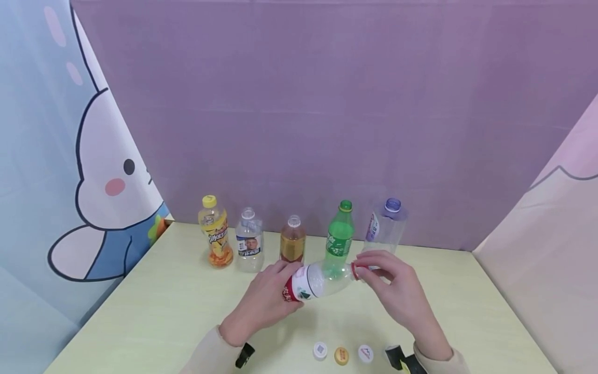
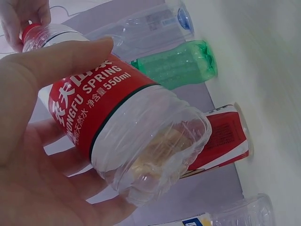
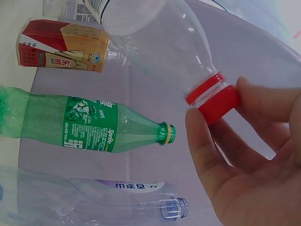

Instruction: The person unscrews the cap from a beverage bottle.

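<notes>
My left hand (image 1: 275, 291) grips a clear plastic water bottle (image 1: 324, 281) with a red and white label, its fingers wrapped round the lower part. The bottle lies nearly sideways above the table, neck pointing right. At the neck, my right hand (image 1: 394, 283) pinches the red cap (image 3: 220, 104) between thumb and fingers. A narrow clear gap shows between this cap and the red ring on the neck, in the right wrist view. The bottle's ribbed base (image 2: 160, 155) faces the left wrist camera.
Behind the hands stand a yellow-capped bottle (image 1: 217, 239), a clear bottle (image 1: 249, 246), a gold-and-red bottle (image 1: 293, 241), a green Sprite bottle (image 1: 340, 236) and a bluish clear bottle (image 1: 385, 228). Near the front lie a white cap (image 1: 320, 350), an orange cap (image 1: 341, 356) and another white cap (image 1: 365, 354).
</notes>
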{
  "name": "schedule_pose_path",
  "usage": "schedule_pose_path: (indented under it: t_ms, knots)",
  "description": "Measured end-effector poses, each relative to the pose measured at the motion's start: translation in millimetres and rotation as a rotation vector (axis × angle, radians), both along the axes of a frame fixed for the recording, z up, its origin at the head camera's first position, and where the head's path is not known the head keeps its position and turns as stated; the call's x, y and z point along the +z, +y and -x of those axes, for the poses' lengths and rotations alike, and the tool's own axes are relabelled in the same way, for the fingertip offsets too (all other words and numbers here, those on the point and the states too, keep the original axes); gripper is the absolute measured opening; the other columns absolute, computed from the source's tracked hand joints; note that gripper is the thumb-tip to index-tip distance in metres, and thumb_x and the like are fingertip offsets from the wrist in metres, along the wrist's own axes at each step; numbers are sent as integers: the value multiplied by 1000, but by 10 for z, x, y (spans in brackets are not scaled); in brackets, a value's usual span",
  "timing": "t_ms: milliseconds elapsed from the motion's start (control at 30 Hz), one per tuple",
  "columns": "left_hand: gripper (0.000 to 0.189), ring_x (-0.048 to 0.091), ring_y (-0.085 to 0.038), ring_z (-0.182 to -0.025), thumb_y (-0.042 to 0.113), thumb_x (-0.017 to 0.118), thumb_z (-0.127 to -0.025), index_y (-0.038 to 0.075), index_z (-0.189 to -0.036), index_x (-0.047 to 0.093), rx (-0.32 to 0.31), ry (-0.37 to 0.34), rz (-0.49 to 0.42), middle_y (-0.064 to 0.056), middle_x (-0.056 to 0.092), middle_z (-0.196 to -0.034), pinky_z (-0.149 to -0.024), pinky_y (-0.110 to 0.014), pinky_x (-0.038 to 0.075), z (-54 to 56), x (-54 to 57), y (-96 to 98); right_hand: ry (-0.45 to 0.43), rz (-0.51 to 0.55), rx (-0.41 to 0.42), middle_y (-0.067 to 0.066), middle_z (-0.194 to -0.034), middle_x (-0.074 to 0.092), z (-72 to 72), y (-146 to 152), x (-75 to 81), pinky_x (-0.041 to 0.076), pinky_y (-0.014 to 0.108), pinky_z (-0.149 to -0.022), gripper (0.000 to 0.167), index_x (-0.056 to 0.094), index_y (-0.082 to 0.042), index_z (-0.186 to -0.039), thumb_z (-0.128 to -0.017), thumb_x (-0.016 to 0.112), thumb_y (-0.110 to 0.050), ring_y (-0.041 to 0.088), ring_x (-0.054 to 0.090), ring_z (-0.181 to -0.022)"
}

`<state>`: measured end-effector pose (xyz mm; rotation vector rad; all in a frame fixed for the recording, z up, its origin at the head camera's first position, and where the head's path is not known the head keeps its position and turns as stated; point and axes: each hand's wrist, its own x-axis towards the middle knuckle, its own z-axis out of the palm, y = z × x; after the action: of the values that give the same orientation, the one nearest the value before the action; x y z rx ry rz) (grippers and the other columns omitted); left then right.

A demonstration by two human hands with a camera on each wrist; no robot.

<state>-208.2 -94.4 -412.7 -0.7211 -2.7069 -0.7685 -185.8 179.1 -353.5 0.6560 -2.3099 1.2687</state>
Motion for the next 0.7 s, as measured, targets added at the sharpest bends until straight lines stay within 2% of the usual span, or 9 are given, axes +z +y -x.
schedule_pose_path:
  t_ms: [133, 267, 400, 567, 700]
  knots:
    - [70, 60, -27, -108, 26, 92, -74, 11, -134, 59, -6, -1, -2, -9, 62, -126, -88, -50, 52, -7, 4, 1, 8, 15, 0, 3, -109, 72, 7, -4, 1, 58, 25, -81, 25, 76, -7, -105, -86, 74, 9, 11, 67, -99]
    - [71, 60, -28, -108, 26, 92, -74, 10, -135, 58, 1, -8, -2, -10, 62, -126, -89, -50, 51, -14, 11, -2, -38, -2, -21, 3, -110, 70, 3, -5, 8, 56, 24, -87, 31, 71, -3, -115, -86, 75, 7, 16, 70, -96]
    - [72, 60, -29, -109, 26, 92, -74, 10, -136, 58, 7, -12, -2, -11, 62, -126, -89, -51, 51, -15, 14, -3, -62, -16, -50, 3, -111, 70, -6, -6, 18, 57, 25, -85, 32, 71, -3, -117, -86, 76, 5, 17, 69, -96]
    - [72, 61, -28, -108, 27, 92, -74, 10, -136, 58, 8, -10, -2, -10, 62, -126, -88, -50, 52, -10, 8, -1, -38, -1, -49, 3, -112, 71, -14, 0, 24, 58, 25, -83, 32, 71, -3, -117, -86, 76, 5, 14, 68, -95]
    - [74, 60, -28, -111, 29, 90, -76, 11, -139, 56, 19, -35, -15, -10, 61, -129, -90, -50, 52, -3, 13, -2, -29, 8, -58, 3, -113, 70, -25, 11, 36, 56, 22, -85, 32, 71, -4, -118, -87, 76, 4, 13, 68, -97]
